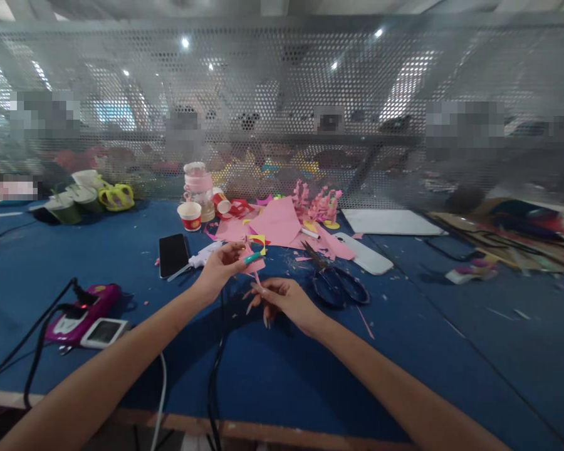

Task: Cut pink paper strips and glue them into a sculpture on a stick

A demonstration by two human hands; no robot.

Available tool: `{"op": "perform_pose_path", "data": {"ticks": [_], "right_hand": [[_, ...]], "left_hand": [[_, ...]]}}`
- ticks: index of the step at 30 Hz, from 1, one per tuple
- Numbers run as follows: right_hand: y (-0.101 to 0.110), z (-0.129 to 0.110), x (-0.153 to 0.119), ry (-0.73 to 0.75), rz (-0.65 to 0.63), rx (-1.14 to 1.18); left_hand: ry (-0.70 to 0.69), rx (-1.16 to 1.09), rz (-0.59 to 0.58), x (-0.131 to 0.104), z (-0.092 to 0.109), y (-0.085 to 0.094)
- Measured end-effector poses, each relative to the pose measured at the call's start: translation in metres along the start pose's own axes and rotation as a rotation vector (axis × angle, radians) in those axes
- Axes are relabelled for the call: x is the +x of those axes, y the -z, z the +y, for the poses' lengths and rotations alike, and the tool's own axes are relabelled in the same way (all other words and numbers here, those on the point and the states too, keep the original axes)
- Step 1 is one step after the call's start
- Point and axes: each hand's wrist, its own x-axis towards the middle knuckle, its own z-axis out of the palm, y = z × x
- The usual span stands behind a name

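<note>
My left hand (222, 268) pinches a small pink paper piece (256, 265) above the middle of the blue table. A teal nail-like tip shows at its thumb. Just below and to the right, my right hand (286, 299) has its thumb and finger closed on a narrow pink strip hanging from that paper; its other fingers are loosely bent. Whether strip and piece are joined I cannot tell. Scissors (337, 285) with dark blue handles lie right of my hands. A white glue gun (202, 255) lies behind my left hand, and a yellow paper cutout (262, 240) beyond the fingers.
Pink paper sheets (277, 220) and pink paper figures (319, 202) lie behind, before a perforated metal screen (272, 81). Left are a black phone (173, 255), paper cup (190, 216), bottle (198, 188) and purple power strip (82, 313) with cables. A white phone (367, 254) lies right.
</note>
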Motion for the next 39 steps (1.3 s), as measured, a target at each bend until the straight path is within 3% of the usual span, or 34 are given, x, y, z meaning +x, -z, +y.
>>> {"op": "perform_pose_path", "data": {"ticks": [4,11,19,31,39], "right_hand": [[-0.0011,-0.0012,-0.0007,-0.006,-0.006,0.001],[-0.0015,-0.0018,-0.0013,-0.005,-0.005,0.09],[-0.0027,-0.0009,-0.0007,-0.001,-0.043,0.087],[-0.0033,-0.0001,-0.0014,-0.012,-0.031,0.012],[-0.0049,0.0,-0.0022,-0.001,-0.033,-0.01]], "left_hand": [[-0.021,0.02,-0.019,-0.001,0.0019,-0.0005],[0.123,-0.196,-0.057,-0.002,0.0081,0.0036],[0.12,-0.174,0.013,-0.0011,0.007,0.0033],[0.102,0.07,-0.101,-0.0029,0.0035,0.0028],[-0.076,0.217,-0.063,-0.003,0.0049,0.0012]]}}
